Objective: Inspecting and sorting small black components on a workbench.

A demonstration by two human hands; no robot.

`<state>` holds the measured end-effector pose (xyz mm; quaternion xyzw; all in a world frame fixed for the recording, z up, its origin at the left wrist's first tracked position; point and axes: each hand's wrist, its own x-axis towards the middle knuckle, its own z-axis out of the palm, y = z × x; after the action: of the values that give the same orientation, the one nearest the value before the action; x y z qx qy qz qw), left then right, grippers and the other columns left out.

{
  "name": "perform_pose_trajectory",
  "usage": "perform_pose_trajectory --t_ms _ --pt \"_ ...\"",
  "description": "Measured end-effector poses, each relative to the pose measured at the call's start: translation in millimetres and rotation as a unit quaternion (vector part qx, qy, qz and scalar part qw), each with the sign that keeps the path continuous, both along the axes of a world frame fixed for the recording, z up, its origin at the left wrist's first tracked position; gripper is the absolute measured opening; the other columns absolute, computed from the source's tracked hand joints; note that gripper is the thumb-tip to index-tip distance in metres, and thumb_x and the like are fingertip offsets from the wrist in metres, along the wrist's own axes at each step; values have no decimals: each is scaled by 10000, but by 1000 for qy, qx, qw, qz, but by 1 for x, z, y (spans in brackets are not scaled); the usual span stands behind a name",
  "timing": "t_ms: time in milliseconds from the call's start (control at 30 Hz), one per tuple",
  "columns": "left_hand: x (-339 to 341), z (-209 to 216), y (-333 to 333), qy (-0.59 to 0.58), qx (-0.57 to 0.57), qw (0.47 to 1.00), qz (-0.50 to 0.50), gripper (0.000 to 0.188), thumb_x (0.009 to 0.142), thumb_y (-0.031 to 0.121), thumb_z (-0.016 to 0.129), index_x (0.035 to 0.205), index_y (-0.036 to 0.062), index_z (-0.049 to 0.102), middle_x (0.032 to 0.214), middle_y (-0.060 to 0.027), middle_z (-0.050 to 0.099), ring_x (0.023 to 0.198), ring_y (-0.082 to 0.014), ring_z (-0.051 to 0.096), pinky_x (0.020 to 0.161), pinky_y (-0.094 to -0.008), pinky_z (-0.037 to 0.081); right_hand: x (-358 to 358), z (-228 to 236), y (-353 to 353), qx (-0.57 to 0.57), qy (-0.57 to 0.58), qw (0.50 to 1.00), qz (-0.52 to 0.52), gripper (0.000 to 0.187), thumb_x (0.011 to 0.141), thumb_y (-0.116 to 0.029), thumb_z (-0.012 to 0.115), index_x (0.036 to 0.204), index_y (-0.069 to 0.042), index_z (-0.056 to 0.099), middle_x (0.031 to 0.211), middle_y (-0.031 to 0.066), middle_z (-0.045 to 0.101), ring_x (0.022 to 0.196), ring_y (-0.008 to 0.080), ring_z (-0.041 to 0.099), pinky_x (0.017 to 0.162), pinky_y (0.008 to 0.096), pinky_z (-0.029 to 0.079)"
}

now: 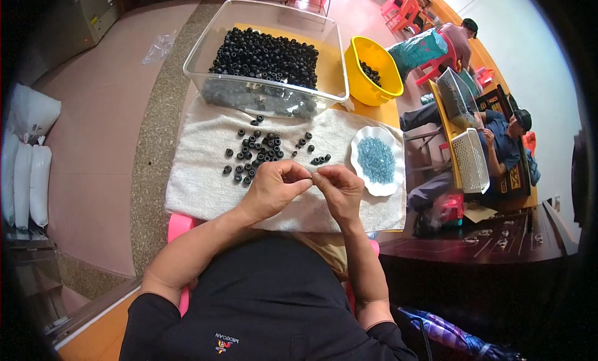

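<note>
Over the front part of a white towel (199,180), my left hand (272,188) and my right hand (340,190) meet fingertip to fingertip. Both are pinched closed around something tiny and dark, mostly hidden by the fingers. Just beyond my left hand lies a loose group of small black ring-like pieces (269,148) with holes in them. A few more black pieces (320,160) lie in a short row beyond my right hand. To the right of that hand, a white scalloped plate (357,139) holds many small clear bluish pieces (376,161).
A clear plastic bin (339,74) heaped with black pieces stands at the table's far side, beside a yellow basin (372,94) holding a few more. Two people sit at the right, one by a white basket (470,161). White sacks (31,183) stand far left.
</note>
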<state>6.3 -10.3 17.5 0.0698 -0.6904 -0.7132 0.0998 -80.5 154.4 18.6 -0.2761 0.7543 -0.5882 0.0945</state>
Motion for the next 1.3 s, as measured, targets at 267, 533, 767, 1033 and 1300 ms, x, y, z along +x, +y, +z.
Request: perform_pose_trajectory --t_ms 267,533,767,1033,1300 --pt "-3 -3 -3 13 53 998 5 102 852 81 733 909 11 687 823 15 674 738 -37 588 658 -203 486 1 -1 -3 -43 77 996 30 108 866 -18 691 972 -8 672 871 92 698 764 127 652 696 258 522" --pt "-4 -6 -3 23 167 986 8 99 858 65 717 914 5 661 829 -8 672 753 -51 598 672 -216 498 8 8 -7 9 287 957 36 384 755 44 737 1112 8 600 968 138 702 880 222 706 764 326 573" --pt "-3 -6 -3 16 208 978 2 118 848 52 731 864 20 619 814 -5 654 743 -52 588 669 -206 491 10 6 -13 21 409 912 13 422 703 26 779 1088 -8 612 939 153 695 847 282 705 741 346 572" --pt "-4 -12 -1 28 180 983 23 156 839 31 729 794 43 580 761 19 616 701 -30 556 621 -192 462 11 12 -17 31 493 870 20 383 705 29 761 1057 6 612 908 166 688 852 322 703 738 383 581" --pt "-3 -14 4 53 182 982 5 168 853 25 727 826 58 565 784 8 628 706 -40 568 626 -186 464 13 16 -13 31 483 874 35 332 757 30 706 1068 13 591 897 158 673 816 326 690 790 415 585"
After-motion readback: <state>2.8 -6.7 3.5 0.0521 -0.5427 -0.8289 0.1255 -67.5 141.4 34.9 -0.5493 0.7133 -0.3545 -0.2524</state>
